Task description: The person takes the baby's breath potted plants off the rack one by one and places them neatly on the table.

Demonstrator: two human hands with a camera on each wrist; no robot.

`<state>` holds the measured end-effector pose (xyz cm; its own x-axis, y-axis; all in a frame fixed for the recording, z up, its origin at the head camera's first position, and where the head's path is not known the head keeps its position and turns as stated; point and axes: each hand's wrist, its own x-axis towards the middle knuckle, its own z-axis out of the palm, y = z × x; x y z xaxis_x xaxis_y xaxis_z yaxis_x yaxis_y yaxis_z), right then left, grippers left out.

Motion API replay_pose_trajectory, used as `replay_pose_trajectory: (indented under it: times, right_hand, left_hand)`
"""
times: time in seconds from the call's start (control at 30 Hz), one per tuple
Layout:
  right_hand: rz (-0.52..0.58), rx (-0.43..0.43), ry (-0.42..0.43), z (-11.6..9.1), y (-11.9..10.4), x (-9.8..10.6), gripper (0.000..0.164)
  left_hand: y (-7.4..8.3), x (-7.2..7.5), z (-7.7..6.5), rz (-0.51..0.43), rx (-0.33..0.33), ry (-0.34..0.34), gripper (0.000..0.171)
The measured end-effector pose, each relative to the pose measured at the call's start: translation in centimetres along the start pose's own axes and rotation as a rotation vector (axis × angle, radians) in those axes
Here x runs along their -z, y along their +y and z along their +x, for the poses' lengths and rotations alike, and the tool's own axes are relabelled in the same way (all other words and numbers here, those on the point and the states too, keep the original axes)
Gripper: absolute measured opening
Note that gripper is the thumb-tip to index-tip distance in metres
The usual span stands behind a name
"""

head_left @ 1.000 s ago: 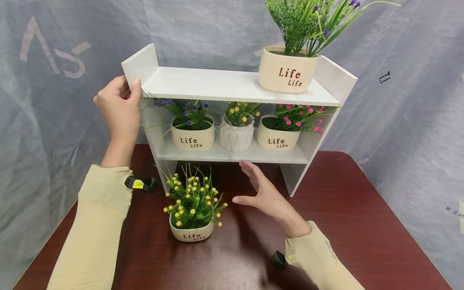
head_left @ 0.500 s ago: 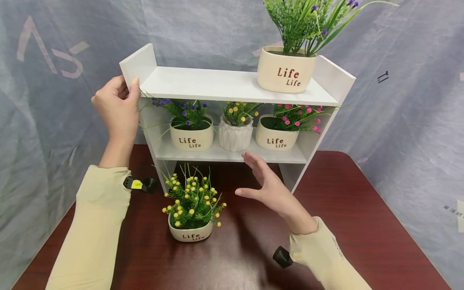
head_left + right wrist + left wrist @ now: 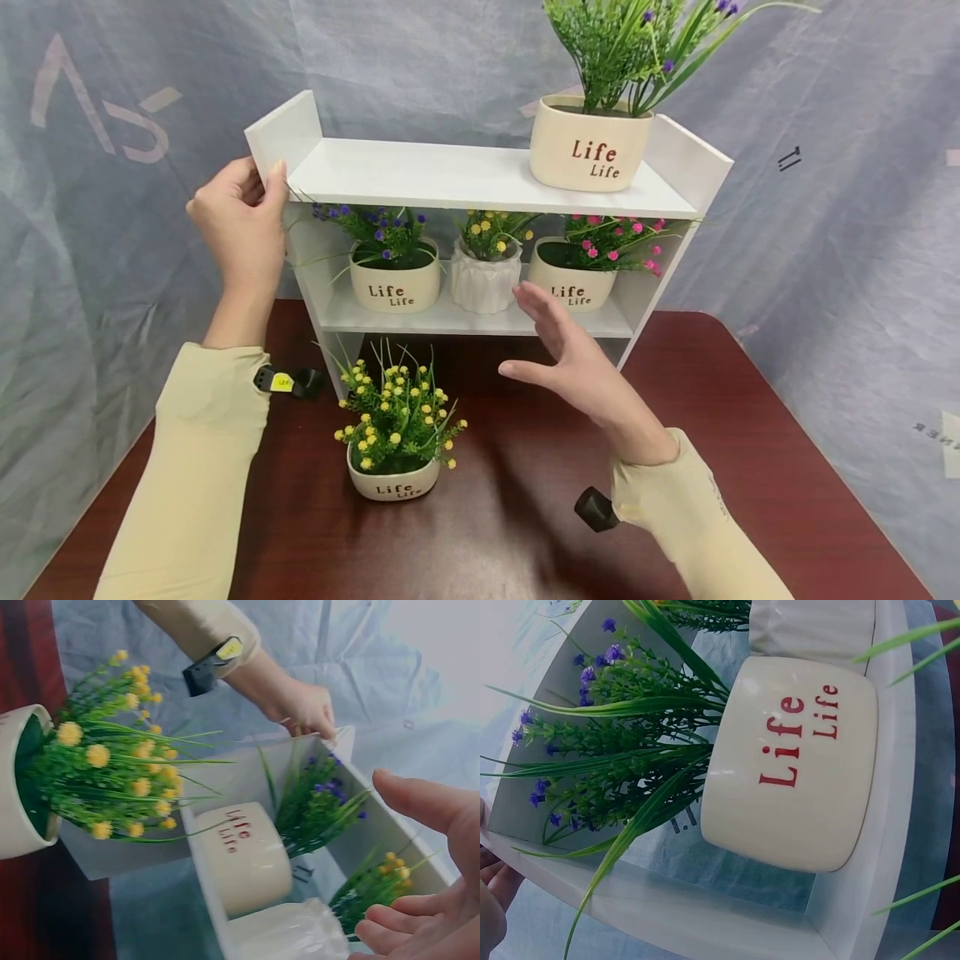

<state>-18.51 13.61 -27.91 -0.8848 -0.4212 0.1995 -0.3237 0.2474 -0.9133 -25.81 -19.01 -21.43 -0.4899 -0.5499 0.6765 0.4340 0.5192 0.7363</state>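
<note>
My left hand (image 3: 242,221) grips the upper left side panel of a white two-tier shelf (image 3: 420,175), thumb at the front edge, fingers behind. In front of the middle tier, my right hand (image 3: 581,367) hangs in the air holding nothing, fingers extended and thumb apart. It overlaps part of a cream pot with pink flowers (image 3: 572,279). Beside that pot stand a white ribbed pot with yellow flowers (image 3: 486,283) and a cream pot with purple flowers (image 3: 396,283), shown close in the left wrist view. A tall potted plant (image 3: 588,150) sits on the top right.
A cream pot with yellow flowers (image 3: 393,482) stands on the dark red table (image 3: 465,533), in front of the shelf's lower left. A grey fabric backdrop (image 3: 435,58) hangs behind the shelf. Both wrists wear small black devices.
My right hand has risen and moved slightly right, from below the middle tier's edge to in front of it. The left hand keeps its hold; the pots have not moved.
</note>
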Motion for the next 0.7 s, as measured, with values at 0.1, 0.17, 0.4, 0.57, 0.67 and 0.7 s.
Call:
replay_pose_trajectory:
  times: [0.1,0.17,0.4,0.57,0.67,0.7]
  right_hand:
    - [0.001,0.019,0.01,0.1,-0.8,0.6,0.089]
    - [0.003,0.032,0.021,0.2,-1.4,1.0,0.088]
    - [-0.015,0.054,0.084,0.3,-3.7,2.4,0.082]
    - [-0.016,0.055,0.126,0.1,-5.5,3.5,0.08]
    - [0.0,0.082,0.151,0.2,-6.4,4.2,0.079]
    - [0.007,0.092,0.158,0.3,-6.6,4.3,0.078]
  left_hand:
    - [0.1,0.0,-0.1,0.01,-0.014,-0.003,0.024]
    - [0.0,0.0,-0.2,0.017,-0.02,-0.003,0.024]
    - [-0.1,0.1,0.0,0.016,0.008,-0.01,0.024]
    - [0.0,0.2,-0.3,0.042,-0.01,-0.017,0.027]
    - [0.0,0.2,-0.2,0.032,-0.005,-0.012,0.025]
    - [0.0,0.1,-0.1,0.027,-0.001,-0.009,0.024]
